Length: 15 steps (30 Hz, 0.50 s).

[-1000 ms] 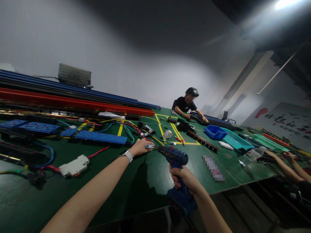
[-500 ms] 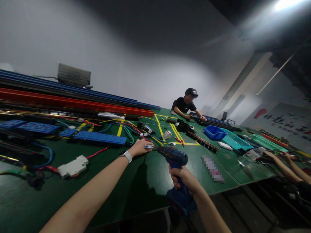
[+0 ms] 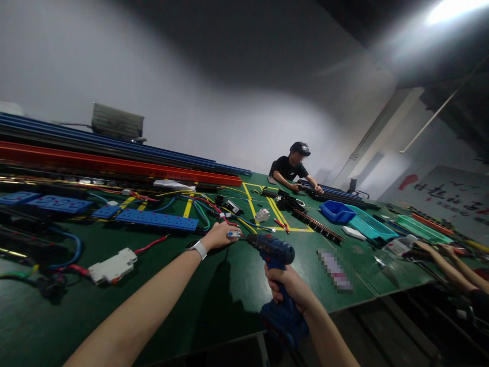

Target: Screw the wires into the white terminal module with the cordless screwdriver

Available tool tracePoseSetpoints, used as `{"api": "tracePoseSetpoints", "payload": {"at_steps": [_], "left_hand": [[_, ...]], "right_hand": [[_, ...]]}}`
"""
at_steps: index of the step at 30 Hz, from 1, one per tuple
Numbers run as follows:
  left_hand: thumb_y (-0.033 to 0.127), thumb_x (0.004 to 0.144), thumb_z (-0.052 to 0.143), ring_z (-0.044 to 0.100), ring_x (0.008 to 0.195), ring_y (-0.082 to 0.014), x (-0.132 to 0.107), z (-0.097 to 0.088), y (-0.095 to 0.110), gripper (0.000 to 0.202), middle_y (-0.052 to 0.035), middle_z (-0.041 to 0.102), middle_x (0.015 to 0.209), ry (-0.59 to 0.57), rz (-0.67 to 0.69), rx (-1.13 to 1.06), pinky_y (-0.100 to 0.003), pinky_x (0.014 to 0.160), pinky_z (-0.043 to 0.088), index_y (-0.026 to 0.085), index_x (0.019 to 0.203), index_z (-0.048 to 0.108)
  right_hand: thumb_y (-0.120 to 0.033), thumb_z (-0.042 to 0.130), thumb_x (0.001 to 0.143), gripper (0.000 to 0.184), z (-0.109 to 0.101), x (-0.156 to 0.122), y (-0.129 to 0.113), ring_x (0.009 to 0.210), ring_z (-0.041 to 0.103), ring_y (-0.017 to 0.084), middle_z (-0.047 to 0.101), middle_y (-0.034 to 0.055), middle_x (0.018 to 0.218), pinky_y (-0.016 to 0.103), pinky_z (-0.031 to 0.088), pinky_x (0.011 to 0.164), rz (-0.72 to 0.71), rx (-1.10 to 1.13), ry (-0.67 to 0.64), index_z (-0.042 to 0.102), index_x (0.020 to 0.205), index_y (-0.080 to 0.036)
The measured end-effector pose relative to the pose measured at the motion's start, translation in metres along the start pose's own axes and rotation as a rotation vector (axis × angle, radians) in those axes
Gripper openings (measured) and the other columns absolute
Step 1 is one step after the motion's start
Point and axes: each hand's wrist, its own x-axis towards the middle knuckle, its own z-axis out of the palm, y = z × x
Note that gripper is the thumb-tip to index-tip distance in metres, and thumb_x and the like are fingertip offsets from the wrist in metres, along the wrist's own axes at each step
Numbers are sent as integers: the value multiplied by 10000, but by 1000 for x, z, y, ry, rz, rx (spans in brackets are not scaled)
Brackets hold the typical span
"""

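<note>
Two bare hands are seen from above at a green table [image 3: 171, 306], with a small white-and-blue part [image 3: 234, 234] and a cordless drill [image 3: 275, 248] brought close together. The part is held just above the table by the left hand [image 3: 217, 236], its fingers pinched around it (a watch [image 3: 199, 250] with a pale strap is worn on that wrist). The drill's handle is gripped by the right hand [image 3: 287, 286], its fingers wrapped round it; whether the trigger is pressed cannot be told.

The drill's tip is pointed left, at the part's near end; whether the two are touching is too small to make out. The work on this piece is therefore judged to be under way, with part and tool lined up, but whether anything has been tightened or loosened cannot be seen. A pale module [image 3: 113, 265] on the left is already joined to a red wire [image 3: 153, 244], whose far end is free. A white block [image 3: 262, 215] beyond the drill is left unheld, near loose wires [image 3: 206, 209].
</note>
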Motion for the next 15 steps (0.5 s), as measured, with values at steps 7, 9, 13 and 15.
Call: {"api": "tracePoseSetpoints", "payload": {"at_steps": [7,9,13,15], "left_hand": [[521,873,572,589,1102,-270,1,4,-6,379,-25,731,1137,7,13,9,-375,971,354,362,1191,700],[523,875,566,589,1105,-270,2,5,-7,377,-18,727,1157,2,18,13,-376,968,357,371,1195,696],[516,878,564,595,1103,-271,2,5,-7,369,-17,727,1162,-3,32,24,-376,962,362,375,1192,696],[518,878,564,600,1097,-272,2,4,-7,368,-19,731,1148,-1,32,26,-377,960,364,377,1191,696]], "right_hand": [[-266,587,782,134,-1,2,1,360,352,56,439,-89,508,218,274,423,0,3,-13,475,814,-200],[-266,591,780,138,-2,2,1,362,355,56,442,-89,513,218,271,425,3,5,-17,475,819,-201],[-277,612,768,164,-2,2,1,365,351,54,433,-94,509,217,259,427,15,6,-14,477,823,-202],[-287,619,762,176,-1,1,1,366,346,52,431,-94,509,218,251,426,9,10,-10,476,816,-201]]}}
